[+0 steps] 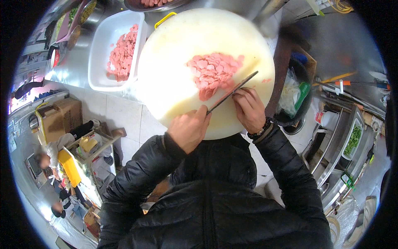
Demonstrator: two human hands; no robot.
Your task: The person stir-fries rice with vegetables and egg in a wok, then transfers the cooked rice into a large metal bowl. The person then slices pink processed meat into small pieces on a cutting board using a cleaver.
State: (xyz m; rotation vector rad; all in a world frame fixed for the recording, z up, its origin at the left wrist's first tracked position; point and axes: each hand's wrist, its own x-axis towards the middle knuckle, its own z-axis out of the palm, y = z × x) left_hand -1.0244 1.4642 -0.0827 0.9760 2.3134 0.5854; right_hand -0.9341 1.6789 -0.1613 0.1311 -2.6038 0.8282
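Observation:
My left hand (188,127) grips the handle of a knife (232,92), its blade seen nearly edge-on and slanting up to the right. Close against the near side of the blade, my right hand (250,109) has its fingers bent down towards the board; whatever may be under them is hidden. Both hands are over a round, thick white cutting board (174,40) with a yellow handle (164,19). Beyond the blade lies a heap of thin pink sausage slices (214,71), and a few small pink bits (266,81) lie to its right.
Left of the board, a white plastic tub (102,46) holds more pink slices (122,57). A dark bowl (149,8) with pink pieces stands behind. At right is a black bin (290,109) holding plastic bags. Greens fill a white basket (353,140). Two people are at lower left.

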